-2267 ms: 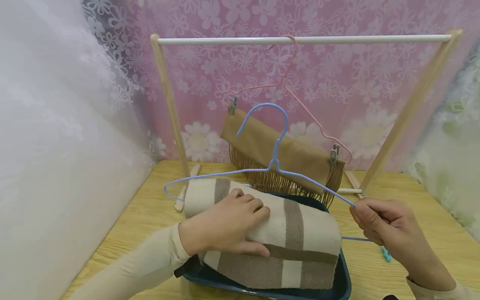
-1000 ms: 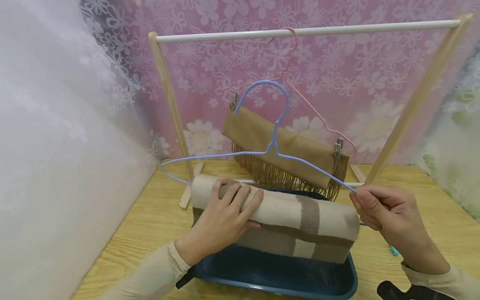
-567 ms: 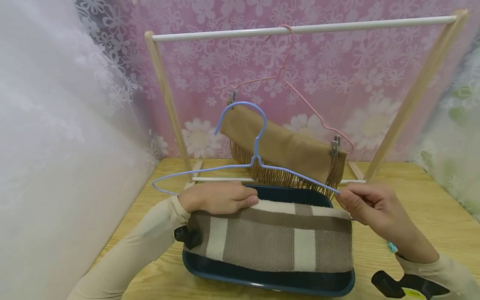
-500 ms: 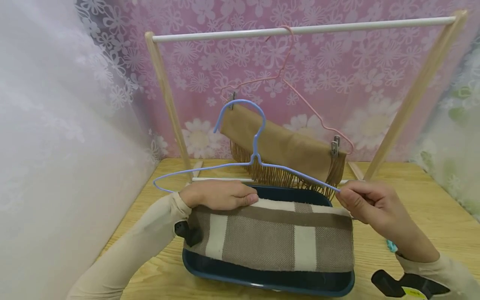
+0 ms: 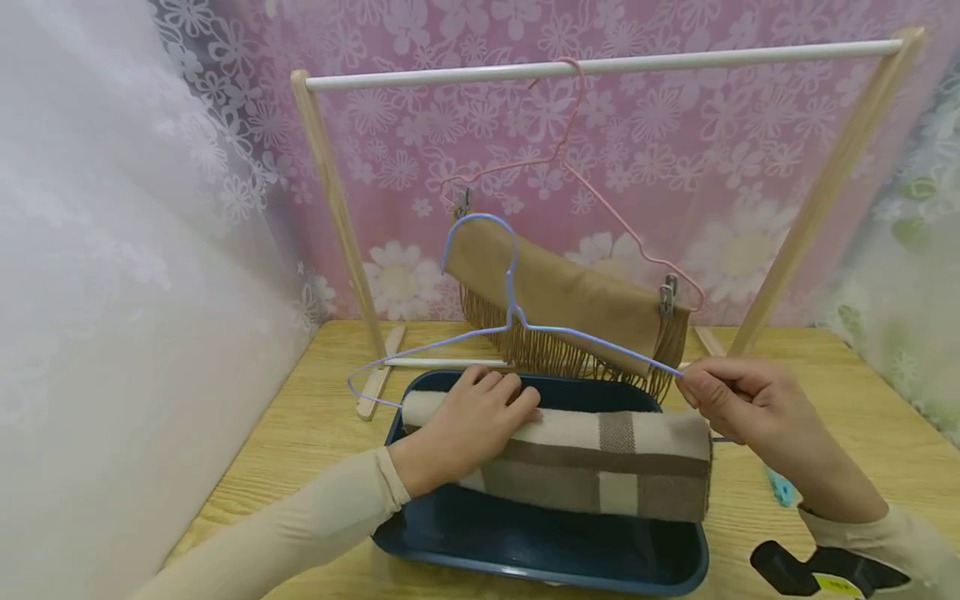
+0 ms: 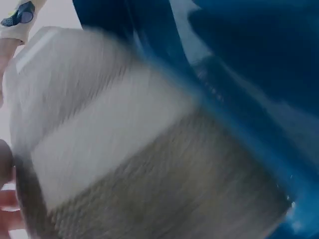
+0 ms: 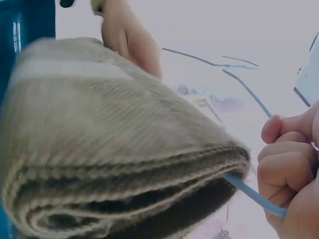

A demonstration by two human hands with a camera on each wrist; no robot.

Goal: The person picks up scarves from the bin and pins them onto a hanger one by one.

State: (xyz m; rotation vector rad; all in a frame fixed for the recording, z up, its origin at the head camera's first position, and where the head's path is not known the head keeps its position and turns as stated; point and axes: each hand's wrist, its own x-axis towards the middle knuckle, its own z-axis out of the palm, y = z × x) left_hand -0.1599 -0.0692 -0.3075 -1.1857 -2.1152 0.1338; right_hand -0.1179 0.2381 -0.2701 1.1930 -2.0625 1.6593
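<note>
A cream and brown checked scarf (image 5: 615, 446), folded into several layers, hangs over the lower bar of a blue hanger (image 5: 592, 337). My right hand (image 5: 750, 404) grips the hanger's right shoulder. Its curled fingers (image 7: 286, 164) show beside the scarf's folded end in the right wrist view, where the blue bar runs into the layers. My left hand (image 5: 476, 421) holds the scarf near its left end, fingers bent over the top edge; its thumb is hidden in the head view. The hanger's hook points up and left.
Beneath the scarf stands a dark blue tray (image 5: 540, 575) on the wooden table (image 5: 292, 467). Behind it, a rack with a white rail (image 5: 712, 60) carries a pink hanger (image 5: 615, 218) and a clipped tan fringed scarf (image 5: 570, 287). A small turquoise item (image 5: 780, 487) lies at the right.
My left hand has turned from lying sideways along the scarf to bending over its top. The scarf's front has drawn up, baring more tray. The right hand keeps its hold on the hanger.
</note>
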